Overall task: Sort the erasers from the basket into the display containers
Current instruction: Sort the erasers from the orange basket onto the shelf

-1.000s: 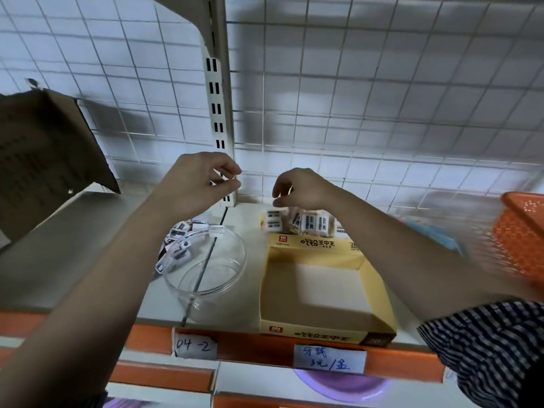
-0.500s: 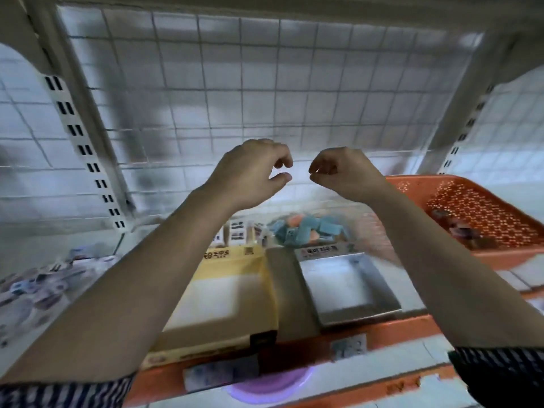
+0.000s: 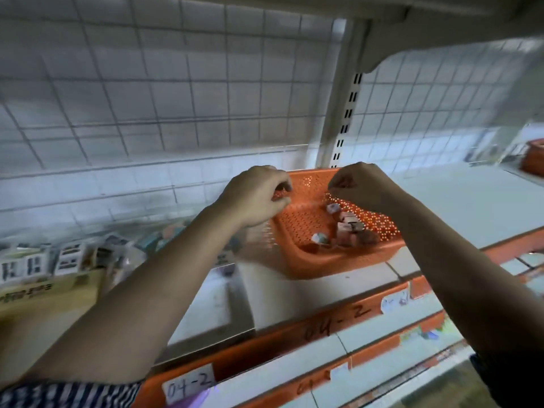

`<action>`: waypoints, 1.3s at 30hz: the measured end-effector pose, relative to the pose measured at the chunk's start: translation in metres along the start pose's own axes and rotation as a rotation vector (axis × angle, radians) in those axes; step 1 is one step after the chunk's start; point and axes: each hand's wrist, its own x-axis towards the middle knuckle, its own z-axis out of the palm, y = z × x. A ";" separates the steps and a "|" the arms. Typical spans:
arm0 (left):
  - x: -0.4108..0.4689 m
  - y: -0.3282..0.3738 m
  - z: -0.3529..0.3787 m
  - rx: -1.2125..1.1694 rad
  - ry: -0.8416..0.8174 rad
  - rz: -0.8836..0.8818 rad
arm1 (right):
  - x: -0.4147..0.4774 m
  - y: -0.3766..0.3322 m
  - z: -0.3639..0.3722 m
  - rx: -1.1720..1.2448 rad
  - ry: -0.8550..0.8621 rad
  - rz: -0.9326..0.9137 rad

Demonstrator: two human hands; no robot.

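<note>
I record the small wrapped erasers [image 3: 344, 231] in the orange perforated plastic basket [image 3: 338, 262], under my right hand [image 3: 362, 187], farther from my left hand [image 3: 256, 195]; both hands are curled, and I cannot tell whether either holds anything.

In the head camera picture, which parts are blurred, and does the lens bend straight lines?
Head view: the basket and its erasers are fairly sharp; the boxes at the left and the shelf's right end are smeared by motion. Head view: the wide lens curves the wire grid; light is dim, bluish.

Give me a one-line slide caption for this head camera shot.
Left hand and right hand hover above the orange basket of erasers on a shelf.
</note>
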 end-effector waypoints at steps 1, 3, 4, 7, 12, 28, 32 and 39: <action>0.006 0.005 0.008 -0.012 0.001 -0.006 | 0.001 0.012 -0.001 -0.011 -0.015 0.002; 0.018 0.013 0.022 -0.040 0.019 -0.026 | 0.005 0.032 -0.002 -0.044 -0.051 -0.009; 0.023 0.018 0.029 -0.053 0.034 -0.040 | 0.008 0.040 -0.001 -0.066 -0.080 -0.023; 0.036 0.030 0.047 -0.100 0.072 -0.087 | 0.015 0.059 0.004 -0.150 -0.244 -0.070; 0.053 0.039 0.067 -0.100 0.080 -0.146 | 0.032 0.073 0.020 -0.312 -0.407 -0.105; 0.085 0.026 0.082 -0.025 -0.074 -0.192 | 0.040 0.089 0.011 0.015 -0.150 -0.114; 0.120 0.029 0.090 0.041 -0.216 -0.153 | 0.018 0.099 -0.006 0.279 0.080 -0.014; 0.163 0.038 0.131 0.179 -0.479 -0.108 | -0.015 0.109 -0.017 0.661 0.125 0.130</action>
